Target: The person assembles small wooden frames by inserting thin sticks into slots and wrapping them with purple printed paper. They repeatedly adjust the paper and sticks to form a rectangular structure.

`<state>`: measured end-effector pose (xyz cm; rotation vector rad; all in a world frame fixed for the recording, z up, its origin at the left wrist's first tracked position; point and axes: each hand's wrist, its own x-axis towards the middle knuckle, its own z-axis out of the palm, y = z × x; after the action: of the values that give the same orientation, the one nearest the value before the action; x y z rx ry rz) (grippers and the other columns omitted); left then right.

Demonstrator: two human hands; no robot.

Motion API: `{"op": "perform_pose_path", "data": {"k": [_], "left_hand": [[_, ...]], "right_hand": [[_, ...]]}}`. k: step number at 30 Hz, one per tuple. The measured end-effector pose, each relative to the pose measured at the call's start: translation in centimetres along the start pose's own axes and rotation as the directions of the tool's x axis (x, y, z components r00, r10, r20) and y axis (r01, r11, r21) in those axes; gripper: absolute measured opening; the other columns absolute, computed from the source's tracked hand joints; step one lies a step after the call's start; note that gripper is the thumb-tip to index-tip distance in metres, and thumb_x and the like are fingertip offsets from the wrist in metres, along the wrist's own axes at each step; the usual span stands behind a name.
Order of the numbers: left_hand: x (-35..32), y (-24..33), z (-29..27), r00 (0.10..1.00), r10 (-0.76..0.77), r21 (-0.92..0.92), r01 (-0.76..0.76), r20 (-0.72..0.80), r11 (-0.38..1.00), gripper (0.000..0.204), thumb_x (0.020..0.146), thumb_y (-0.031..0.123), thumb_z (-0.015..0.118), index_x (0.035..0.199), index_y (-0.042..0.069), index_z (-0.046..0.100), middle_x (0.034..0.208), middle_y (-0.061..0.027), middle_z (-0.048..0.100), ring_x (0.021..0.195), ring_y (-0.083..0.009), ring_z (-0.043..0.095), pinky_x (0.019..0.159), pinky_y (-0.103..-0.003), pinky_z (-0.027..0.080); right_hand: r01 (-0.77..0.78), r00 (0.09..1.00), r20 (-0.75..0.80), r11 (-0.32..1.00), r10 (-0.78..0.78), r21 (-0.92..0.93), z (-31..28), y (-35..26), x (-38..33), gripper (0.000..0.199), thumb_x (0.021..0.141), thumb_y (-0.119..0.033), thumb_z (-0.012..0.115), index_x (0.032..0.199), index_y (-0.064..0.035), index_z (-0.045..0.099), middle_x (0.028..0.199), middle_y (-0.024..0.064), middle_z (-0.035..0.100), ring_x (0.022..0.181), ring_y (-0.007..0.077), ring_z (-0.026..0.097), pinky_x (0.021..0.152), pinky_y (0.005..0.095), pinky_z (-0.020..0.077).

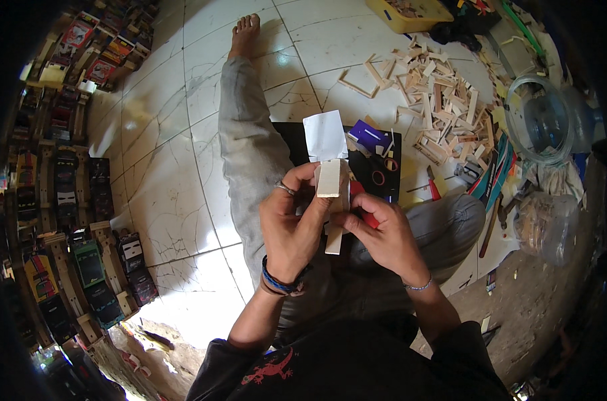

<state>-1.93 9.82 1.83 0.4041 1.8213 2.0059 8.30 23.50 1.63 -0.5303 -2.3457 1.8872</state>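
Above my lap, my left hand (288, 224) is closed round a small pale wooden piece (329, 179), with the thumb along its near end. A white rectangular panel (325, 135) stands out from the far end of the piece; whether it is card or painted wood I cannot tell. Below it, a narrow wooden strip (334, 239) points toward me. My right hand (382, 230) pinches the right side of this same wooden assembly, its thumb and forefinger close to the strip. The fingers partly hide how the parts join. Something red (368, 217) shows behind the right fingers.
A heap of wooden offcuts (444, 100) lies on the tiles at the right. Scissors (390, 164) and a purple item (370, 136) rest on a black mat. A red-handled knife (432, 184), a saw (494, 170) and a yellow tub (410, 15) are nearby. Toy trucks (89, 264) line the left.
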Motion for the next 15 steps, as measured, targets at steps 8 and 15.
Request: {"op": "perform_pose_path", "data": {"k": [8, 15], "left_hand": [[-0.16, -0.48, -0.04, 0.997, 0.079, 0.08, -0.077, -0.025, 0.994, 0.031, 0.095, 0.012, 0.075, 0.12, -0.001, 0.066, 0.109, -0.0046, 0.071, 0.1, -0.0095, 0.063, 0.088, -0.025, 0.048], [-0.05, -0.1, 0.32, 0.997, 0.059, 0.077, -0.055, -0.053, 0.996, 0.033, 0.096, 0.015, 0.075, 0.122, -0.003, 0.066, 0.108, -0.005, 0.071, 0.098, -0.0096, 0.062, 0.087, -0.025, 0.048]], "right_hand": [[0.047, 0.999, -0.019, 0.99, -0.049, -0.13, 0.12, 0.19, 0.0, 0.016, 0.093, -0.014, 0.072, 0.102, -0.0015, 0.067, 0.09, 0.0147, 0.07, 0.083, 0.0364, 0.067, 0.072, 0.0396, 0.0511], [0.047, 0.999, -0.005, 0.998, -0.047, -0.04, 0.2, 0.17, 0.18, 0.012, 0.093, -0.011, 0.07, 0.098, -0.0009, 0.067, 0.085, 0.0145, 0.069, 0.076, 0.0303, 0.068, 0.068, 0.0364, 0.0507]]}}
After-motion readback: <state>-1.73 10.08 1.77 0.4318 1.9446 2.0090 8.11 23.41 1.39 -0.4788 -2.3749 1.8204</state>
